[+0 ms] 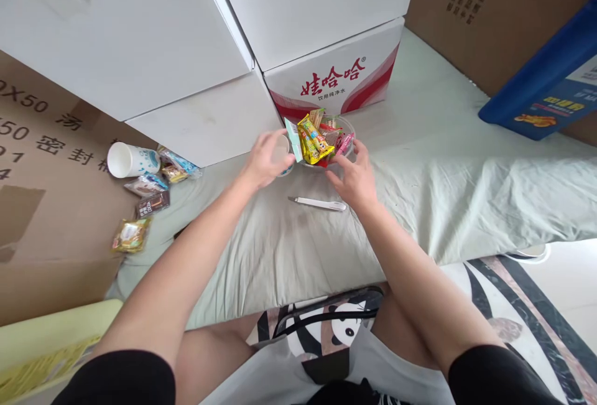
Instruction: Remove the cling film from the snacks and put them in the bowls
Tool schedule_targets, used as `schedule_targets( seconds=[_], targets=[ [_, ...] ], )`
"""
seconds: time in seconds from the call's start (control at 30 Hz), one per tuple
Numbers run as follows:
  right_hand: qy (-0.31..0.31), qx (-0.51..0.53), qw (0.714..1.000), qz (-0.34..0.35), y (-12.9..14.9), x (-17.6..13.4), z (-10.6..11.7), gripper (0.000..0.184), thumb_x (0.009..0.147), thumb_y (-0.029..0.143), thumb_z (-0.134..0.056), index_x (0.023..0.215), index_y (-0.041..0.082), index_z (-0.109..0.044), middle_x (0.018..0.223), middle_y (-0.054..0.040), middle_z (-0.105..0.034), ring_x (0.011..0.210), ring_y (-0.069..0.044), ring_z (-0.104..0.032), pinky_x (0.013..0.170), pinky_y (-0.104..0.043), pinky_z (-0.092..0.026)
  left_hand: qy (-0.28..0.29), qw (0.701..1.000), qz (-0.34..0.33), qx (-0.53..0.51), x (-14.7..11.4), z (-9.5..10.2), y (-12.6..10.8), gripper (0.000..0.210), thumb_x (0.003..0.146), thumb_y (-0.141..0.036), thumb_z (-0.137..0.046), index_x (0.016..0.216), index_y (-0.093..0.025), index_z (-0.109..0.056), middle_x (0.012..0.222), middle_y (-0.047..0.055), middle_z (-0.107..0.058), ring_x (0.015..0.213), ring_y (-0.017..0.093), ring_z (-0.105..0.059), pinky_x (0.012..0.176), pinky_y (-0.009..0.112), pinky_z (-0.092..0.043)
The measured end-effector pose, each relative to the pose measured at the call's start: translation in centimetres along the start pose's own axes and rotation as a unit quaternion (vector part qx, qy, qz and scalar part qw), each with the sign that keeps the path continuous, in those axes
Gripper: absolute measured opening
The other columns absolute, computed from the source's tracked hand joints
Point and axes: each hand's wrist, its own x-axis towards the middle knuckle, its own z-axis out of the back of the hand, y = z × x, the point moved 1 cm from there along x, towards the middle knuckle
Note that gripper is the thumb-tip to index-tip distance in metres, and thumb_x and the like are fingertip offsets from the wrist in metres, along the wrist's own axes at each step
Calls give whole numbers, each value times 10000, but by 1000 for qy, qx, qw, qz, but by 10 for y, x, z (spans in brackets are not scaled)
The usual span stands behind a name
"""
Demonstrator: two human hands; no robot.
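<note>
A round, clear plastic bowl point(349, 125), heaped with small snack packets, lies between the two hands, on the wrinkled pale green cloth point(280, 237) in front of the white cardboard carton with red characters point(336, 84). The left hand point(267, 159) is at the bowl's left side, curved around a white paper cup point(280, 148); I cannot tell whether it grips this cup firmly. The right hand point(355, 176) is at the right near side, with its fingers and thumb apart, close to a pink wrapped packet point(345, 144); whether it touches the bowl is not clear.

On the heap, the bright yellow plastic packet point(313, 139) has its long axis slanting from far left to near right, so its near end points toward the right hand, which seems the nearer one to this end. A flat pale green packet point(293, 139) stands tilted just beside the left thumb. The slim white utility knife point(319, 203) lies nearly crosswise, nearer to the right hand.

The bowl's near wall and bottom are mostly hidden by packets and fingers. The cup's lower part is largely covered, and the small print on the wrappers is too blurred for reading.
</note>
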Motion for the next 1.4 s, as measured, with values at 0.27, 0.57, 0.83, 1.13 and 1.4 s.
schedule_targets(
  seconds=[0.27, 0.57, 0.83, 1.13, 1.4],
  targets=[
    [21, -5, 1000, -1, -5, -6, 5, 254, 851, 386, -747, 1030, 208, -710, 1661, -175, -292, 1393, -429, -509, 953, -578, -576, 68, 996, 1, 55, -16, -4, -7, 998, 793, -383, -775, 1654, -322, -272, 1698, 122, -352, 1570, 365, -321, 1273, 600, -240],
    [-5, -6, 1000, -1, -25, -15, 25, 261, 836, 435, -734, 982, 220, -703, 1575, -159, -407, 1305, -377, -585, 941, -534, -587, 54, 997, 47, 1, -35, -5, 40, 182, 931, -225, -595, 988, -143, -747, 1412, 151, -625, 1283, 309, -608, 1130, 426, -453],
    [-64, -44, 996, -49, -49, -25, 55, 274, 829, 485, -699, 910, 225, -665, 1528, -167, -453, 1231, -368, -623, 887, -541, -586, -9, 998, 54, 16, -36, -7, 6, 230, 877, -185, -663, 1101, -159, -707, 1470, 182, -541, 1403, 432, -482, 1184, 600, -371],
    [-103, -112, 983, -103, -103, 21, 100, 322, 815, 519, -721, 896, 215, -652, 1490, -186, -475, 1052, -339, -680, 847, -525, -577, 5, 994, -51, -101, 22, -71, -102, 483, 866, -272, -692, 1330, -189, -586, 1433, 147, -505, 1352, 306, -555, 1203, 453, -431],
    [-150, -132, 976, -90, -168, 116, 116, 393, 859, 562, -697, 974, 189, -658, 1464, -211, -471, 1132, -354, -643, 940, -518, -551, 37, 976, -122, -174, 176, -164, -188, 545, 904, -240, -630, 1432, -209, -501, 1402, 179, -544, 1341, 357, -566, 1154, 533, -465]
  ],
)
